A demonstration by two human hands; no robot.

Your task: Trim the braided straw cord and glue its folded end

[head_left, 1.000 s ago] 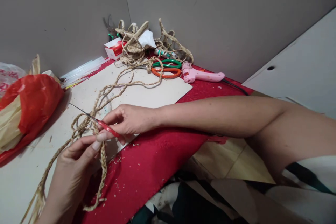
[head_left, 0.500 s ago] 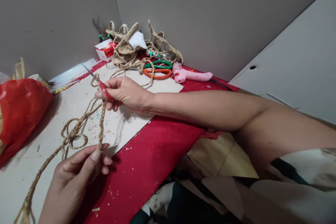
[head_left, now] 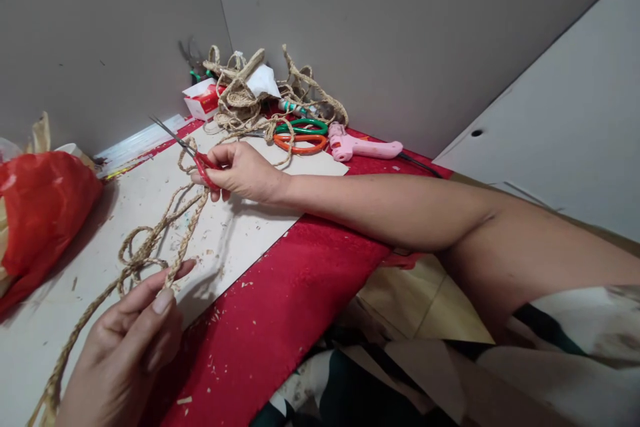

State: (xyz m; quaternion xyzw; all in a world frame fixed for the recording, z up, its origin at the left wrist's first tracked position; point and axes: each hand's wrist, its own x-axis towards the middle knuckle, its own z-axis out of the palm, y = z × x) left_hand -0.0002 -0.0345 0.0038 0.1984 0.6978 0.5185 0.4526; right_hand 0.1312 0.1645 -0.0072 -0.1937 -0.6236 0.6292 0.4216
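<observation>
Grey partition walls box in a red-covered table with a pale board laid on top as a work surface. Right hand is curled around small red-handled scissors, blades aimed at 10 o'clock, and grips the braided straw rope too. Left hand at 7 o'clock pinches the rope's lower end, so that stretch runs fairly straight. Spare rope pile, bigger scissors and pink glue gun sit at 12 o'clock; red bag at 9.

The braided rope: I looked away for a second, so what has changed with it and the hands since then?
The right hand, gripping the red scissors and the braided rope, moved from beside the left hand up and away, stretching the braid out. The left hand kept pinching its end. The pink glue gun stayed put.
</observation>
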